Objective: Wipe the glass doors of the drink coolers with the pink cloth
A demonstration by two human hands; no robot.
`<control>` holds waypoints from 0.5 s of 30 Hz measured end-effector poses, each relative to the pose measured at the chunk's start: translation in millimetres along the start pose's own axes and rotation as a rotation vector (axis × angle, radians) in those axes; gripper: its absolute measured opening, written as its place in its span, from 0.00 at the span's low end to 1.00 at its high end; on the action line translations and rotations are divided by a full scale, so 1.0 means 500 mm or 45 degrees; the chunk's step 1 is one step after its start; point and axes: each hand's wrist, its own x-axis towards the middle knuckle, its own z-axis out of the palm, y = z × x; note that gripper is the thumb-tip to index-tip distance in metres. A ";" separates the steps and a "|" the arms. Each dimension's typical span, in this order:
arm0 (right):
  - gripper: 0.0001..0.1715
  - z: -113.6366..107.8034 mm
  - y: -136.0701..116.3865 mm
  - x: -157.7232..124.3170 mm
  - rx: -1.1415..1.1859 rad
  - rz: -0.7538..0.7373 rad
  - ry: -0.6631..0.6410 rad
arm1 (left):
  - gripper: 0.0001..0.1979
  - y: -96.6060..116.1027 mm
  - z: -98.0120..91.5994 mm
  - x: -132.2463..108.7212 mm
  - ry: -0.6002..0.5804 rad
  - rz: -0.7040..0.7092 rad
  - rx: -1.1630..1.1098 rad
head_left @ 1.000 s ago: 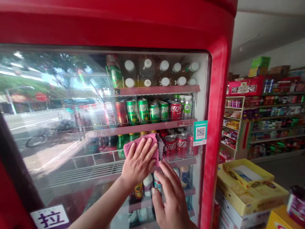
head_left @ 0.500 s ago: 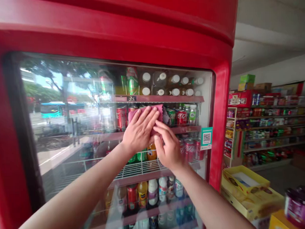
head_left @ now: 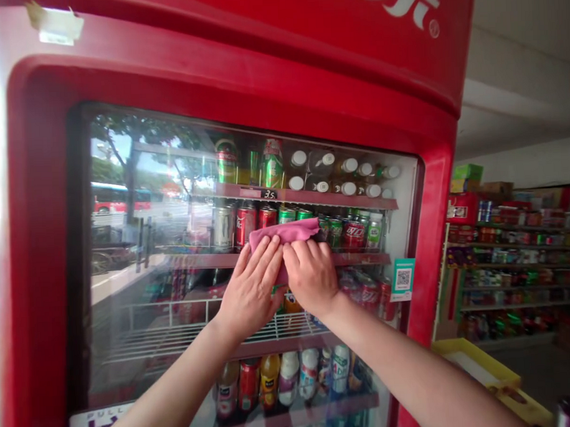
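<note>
A folded pink cloth point(head_left: 292, 230) lies against the glass door point(head_left: 142, 287) of a red drinks fridge. On its left part my left hand point(head_left: 254, 286) rests flat, fingers stretched out and pointing up. Beside it, my right hand point(head_left: 310, 268) has its fingers bent over the cloth, gripping its lower right side. The two hands nearly touch, and they cover the cloth's lower part. Behind the glass, cans point(head_left: 267, 215) and bottles point(head_left: 269, 379) stand on the shelves.
The red fridge frame point(head_left: 244, 109) surrounds the door. A sticker with a square code point(head_left: 402, 279) is on the glass at right. A yellow box point(head_left: 477, 362) stands low at right, before stocked store shelves point(head_left: 511, 268). Trees and a bus reflect in the glass.
My right hand has gone from loosely bent beside the cloth to curled over it. The cloth's top edge is folded differently. The view has shifted, showing more of the fridge's left and top.
</note>
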 end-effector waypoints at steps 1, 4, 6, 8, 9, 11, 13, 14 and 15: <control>0.16 0.000 -0.007 -0.008 0.022 -0.063 0.011 | 0.46 0.003 -0.004 -0.019 -0.020 -0.014 -0.015; 0.16 0.013 -0.018 -0.024 0.171 -0.210 0.099 | 0.41 -0.002 -0.019 -0.049 -0.067 -0.042 -0.076; 0.21 0.031 -0.019 -0.032 0.288 -0.250 0.127 | 0.37 -0.005 -0.039 -0.046 -0.072 -0.057 -0.114; 0.26 0.052 -0.015 -0.035 0.335 -0.254 0.155 | 0.33 0.003 -0.076 -0.028 -0.037 -0.083 -0.189; 0.28 0.061 -0.011 -0.033 0.326 -0.251 0.174 | 0.32 0.012 -0.103 -0.018 -0.008 -0.111 -0.264; 0.31 0.076 0.002 -0.017 0.284 -0.246 0.223 | 0.30 0.036 -0.166 -0.005 0.050 -0.220 -0.502; 0.32 0.084 0.021 0.017 0.244 -0.213 0.257 | 0.27 0.056 -0.231 -0.011 -0.008 -0.418 -0.779; 0.31 0.085 0.032 0.040 0.234 -0.181 0.266 | 0.27 0.062 -0.258 -0.022 0.013 -0.439 -0.811; 0.31 0.086 0.042 0.064 0.230 -0.136 0.268 | 0.28 0.067 -0.280 -0.038 0.004 -0.478 -0.811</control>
